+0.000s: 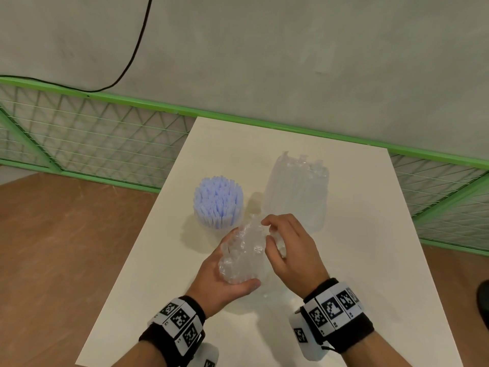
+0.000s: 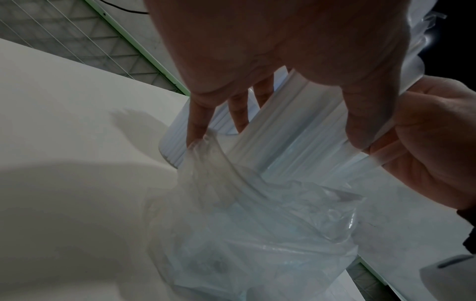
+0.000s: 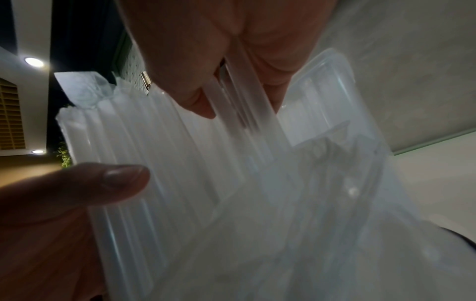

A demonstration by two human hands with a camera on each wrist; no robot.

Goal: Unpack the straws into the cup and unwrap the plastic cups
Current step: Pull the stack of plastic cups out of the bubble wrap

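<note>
Nearest, at six o'clock of the head view, both wrists are seen banded with black straps carrying white blocks printed with black square code markers; no readable writing is made out on them. Just beyond, over the near half of the white table, a bundle of clear straws in crinkled transparent wrap is held between the hands. The left hand is cupped beneath it, fingers curled round the bundle and thumb laid along its near side. The right hand is closed from three o'clock, its fingertips pinching straws at the bundle's top. In the left wrist view a loose, glossy plastic bag is seen hanging from the bundle down to the tabletop.

At eleven o'clock of the hands, close by but apart, a cup is stood upright, packed with pale blue straws fanning out above its rim. At one o'clock a tall sleeve of plastic cups, ribbed and translucent, is stood in its wrap, its top ragged.

Bare tabletop is left toward the right edge and the far edge. Farther off, a green-framed wire mesh fence and a grey wall with a black cable are seen.
</note>
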